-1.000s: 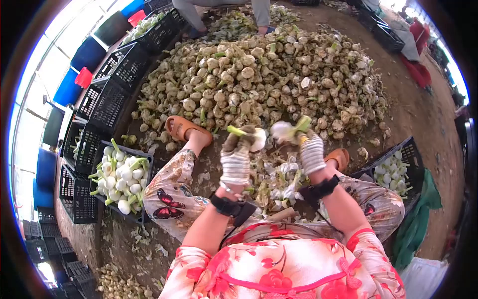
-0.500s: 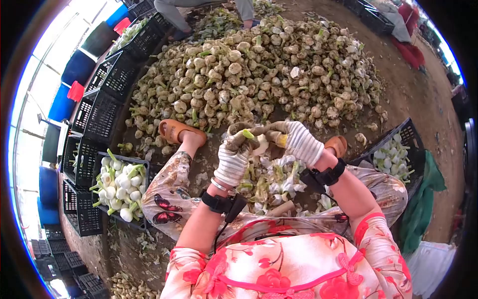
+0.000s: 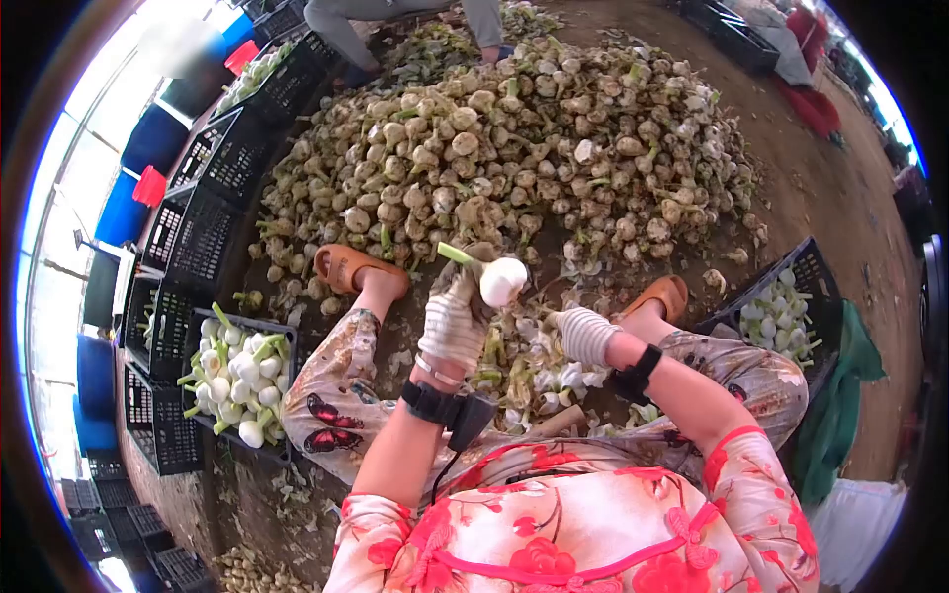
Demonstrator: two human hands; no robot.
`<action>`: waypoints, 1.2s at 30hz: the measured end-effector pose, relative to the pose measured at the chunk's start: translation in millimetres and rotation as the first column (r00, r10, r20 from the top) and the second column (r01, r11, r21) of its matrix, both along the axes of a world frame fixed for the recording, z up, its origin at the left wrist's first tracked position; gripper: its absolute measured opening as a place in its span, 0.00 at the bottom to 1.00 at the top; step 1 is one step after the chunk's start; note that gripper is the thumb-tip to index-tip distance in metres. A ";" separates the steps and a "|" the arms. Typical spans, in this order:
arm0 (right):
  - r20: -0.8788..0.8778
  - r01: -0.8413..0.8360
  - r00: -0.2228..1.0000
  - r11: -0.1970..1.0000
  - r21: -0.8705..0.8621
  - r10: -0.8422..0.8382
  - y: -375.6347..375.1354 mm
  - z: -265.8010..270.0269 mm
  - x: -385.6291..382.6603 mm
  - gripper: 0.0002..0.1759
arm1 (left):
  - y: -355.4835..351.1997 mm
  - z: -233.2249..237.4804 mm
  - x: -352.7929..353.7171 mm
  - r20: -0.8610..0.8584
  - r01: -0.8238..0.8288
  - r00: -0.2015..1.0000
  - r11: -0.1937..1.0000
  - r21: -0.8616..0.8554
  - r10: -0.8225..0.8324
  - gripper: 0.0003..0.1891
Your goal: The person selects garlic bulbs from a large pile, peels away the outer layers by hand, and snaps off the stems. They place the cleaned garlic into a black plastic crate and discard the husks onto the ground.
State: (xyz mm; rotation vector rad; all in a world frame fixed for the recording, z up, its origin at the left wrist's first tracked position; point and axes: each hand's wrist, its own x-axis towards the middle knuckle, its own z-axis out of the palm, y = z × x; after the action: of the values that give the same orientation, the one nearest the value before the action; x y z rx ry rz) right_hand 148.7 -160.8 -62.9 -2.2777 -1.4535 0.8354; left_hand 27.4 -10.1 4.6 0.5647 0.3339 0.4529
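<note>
My left hand (image 3: 457,314), in a striped, dirt-stained glove, is closed round a garlic bulb (image 3: 503,282). The bulb is smooth and white, and its green stem points to the upper left. Lower and to the right is my right hand (image 3: 583,334), gloved too, over the peeled skins (image 3: 554,374) between the legs; its fingertips are hard to make out, and so is anything in them. Beyond both hands lies a big heap of dirty, unpeeled garlic (image 3: 465,148).
At the left, a crate (image 3: 289,395) holds white bulbs, beside stacked black crates (image 3: 203,232). Another crate (image 3: 819,267) with bulbs stands at the right, near green cloth (image 3: 840,390). Another person's legs (image 3: 484,22) show beyond the heap. Orange sandals (image 3: 341,269) flank the hands.
My hands have parted. The left now shows a white bulb and has moved slightly down and left; the right has dropped toward the skins. The right sandal has shifted left a little.
</note>
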 end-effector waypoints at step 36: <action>0.429 0.571 0.800 0.750 -0.332 -0.419 -62.5 -96.0 274.8 0.27 | -43.1 -111.0 104.3 -0.648 0.471 0.662 0.881 -0.030 -0.377 0.20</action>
State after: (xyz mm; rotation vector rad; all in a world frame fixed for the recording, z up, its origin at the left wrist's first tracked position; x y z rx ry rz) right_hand 423.4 -223.3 -159.0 -3.0819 -0.6871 0.6815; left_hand 131.8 -53.2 -106.4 0.9111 0.8111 -0.2054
